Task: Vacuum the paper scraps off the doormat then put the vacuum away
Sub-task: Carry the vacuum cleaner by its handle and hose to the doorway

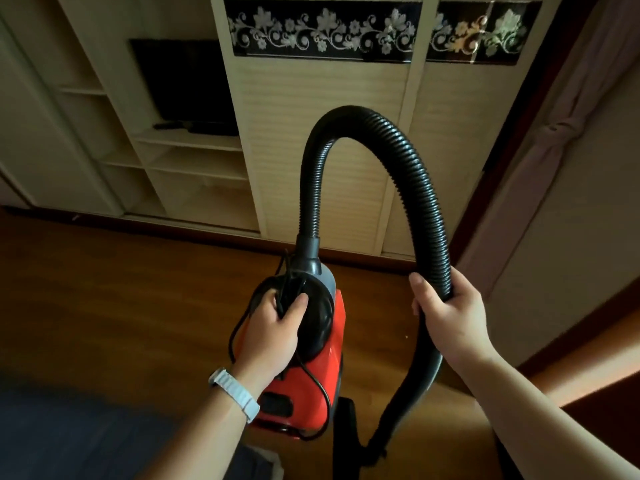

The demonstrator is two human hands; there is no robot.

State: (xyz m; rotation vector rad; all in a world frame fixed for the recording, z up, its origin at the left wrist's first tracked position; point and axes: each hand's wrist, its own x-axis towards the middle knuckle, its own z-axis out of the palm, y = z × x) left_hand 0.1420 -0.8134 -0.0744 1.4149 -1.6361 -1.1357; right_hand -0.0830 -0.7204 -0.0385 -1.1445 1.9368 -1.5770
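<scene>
Head view, single frame.

- Vacuum (313,362): red body with a black domed top, sitting at 6 o'clock from frame centre, above the wooden floor (121,289). Cannot tell whether its base is touching the floor.
- Left hand (273,329): fingers are curling round the top of the vacuum at 7 o'clock, gripping it together with a bundle of the black cord (320,382). The thumb is lying on the black dome. A loose loop of cord is hanging down over the red casing. A pale watch strap (235,393) is sitting on the wrist.
- Right hand (446,315): at 4 o'clock, fingers and thumb are wrapping round the black ribbed hose (398,161), gripping it.
- Hose: rising from the grey collar at the vacuum's front, arching toward 12 o'clock, coming down through the right hand and running on to the bottom edge at 5 o'clock.
- Surroundings: louvred wardrobe door (311,133) at 12 o'clock behind the hose arch, with a dark floral band (322,29) across its top. Open shelves (194,161) at 10 o'clock, a dark screen (183,84) standing on one. A tied curtain (571,116) is hanging at 2 o'clock. A dark blue surface (69,427) is lying at 8 o'clock; cannot tell what it is.
</scene>
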